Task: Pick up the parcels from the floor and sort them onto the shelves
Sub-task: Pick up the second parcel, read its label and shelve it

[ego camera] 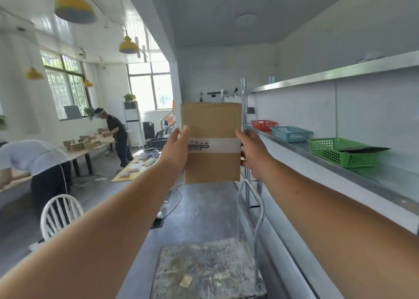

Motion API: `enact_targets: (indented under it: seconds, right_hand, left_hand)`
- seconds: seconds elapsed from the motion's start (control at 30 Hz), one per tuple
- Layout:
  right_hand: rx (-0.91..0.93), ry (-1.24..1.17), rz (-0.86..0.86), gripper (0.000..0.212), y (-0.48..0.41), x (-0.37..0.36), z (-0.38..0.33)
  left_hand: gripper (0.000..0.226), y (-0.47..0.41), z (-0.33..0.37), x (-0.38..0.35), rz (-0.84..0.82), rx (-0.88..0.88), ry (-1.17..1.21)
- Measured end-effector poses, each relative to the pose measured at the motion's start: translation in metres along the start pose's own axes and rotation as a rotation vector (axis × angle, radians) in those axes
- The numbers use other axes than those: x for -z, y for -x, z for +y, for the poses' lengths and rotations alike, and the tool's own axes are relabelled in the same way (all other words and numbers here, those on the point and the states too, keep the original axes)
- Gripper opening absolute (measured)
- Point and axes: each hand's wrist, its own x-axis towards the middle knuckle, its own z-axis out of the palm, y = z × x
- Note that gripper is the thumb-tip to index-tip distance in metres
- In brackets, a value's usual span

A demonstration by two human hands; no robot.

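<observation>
parcel [212,126] upright between left hand [175,149] and right hand [252,153] (both gripping).

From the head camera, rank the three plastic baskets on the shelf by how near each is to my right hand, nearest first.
From the right hand:
1. Blue basket, middle of the row on the shelf.
2. Red basket, far end of the row.
3. Green basket, near end, holding a dark flat item.
Red and blue are close.

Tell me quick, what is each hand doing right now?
Left hand: closed on the left edge of the cardboard parcel, thumb on its front.
Right hand: closed on the parcel's right edge, sharing the grip.
</observation>
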Motion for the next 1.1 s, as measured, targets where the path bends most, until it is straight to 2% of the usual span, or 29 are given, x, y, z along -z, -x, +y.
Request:
enact_targets:
  seconds: [0.1, 0.23, 0.37, 0.67, 0.87, 0.97, 1.03, 1.1]
  right_hand:
    - [0.044, -0.018, -0.039, 0.04, -0.002, -0.003, -0.032]
    - [0.037, -0.011, -0.03, 0.058, -0.007, -0.005, -0.069]
    - [0.061, 0.083, -0.008, 0.067, -0.009, 0.0, -0.091]
    - [0.074, 0.075, -0.021, 0.066, -0.008, 0.015, -0.089]
    - [0.066, 0.133, -0.042, 0.062, -0.013, 0.016, -0.081]
    - [0.059, 0.138, -0.081, 0.042, -0.012, 0.014, -0.077]
    - [0.057, 0.106, -0.104, 0.036, -0.013, 0.015, -0.074]
    - [0.044, 0.066, -0.108, 0.043, -0.015, 0.017, -0.07]
  left_hand:
    - [0.062, -0.003, 0.027, 0.006, 0.003, -0.031, 0.039]
    - [0.062, -0.008, 0.054, 0.014, 0.038, -0.045, 0.109]
    - [0.066, -0.011, 0.07, 0.014, 0.036, -0.03, 0.211]
    - [0.077, -0.013, 0.07, -0.003, 0.054, 0.002, 0.26]
    - [0.058, -0.019, 0.06, -0.007, 0.027, 0.075, 0.475]
    - [0.051, -0.02, 0.052, -0.006, 0.036, 0.109, 0.556]
    - [0.047, -0.02, 0.049, -0.005, 0.038, 0.12, 0.578]
    - [0.04, -0.018, 0.049, -0.005, 0.03, 0.124, 0.589]
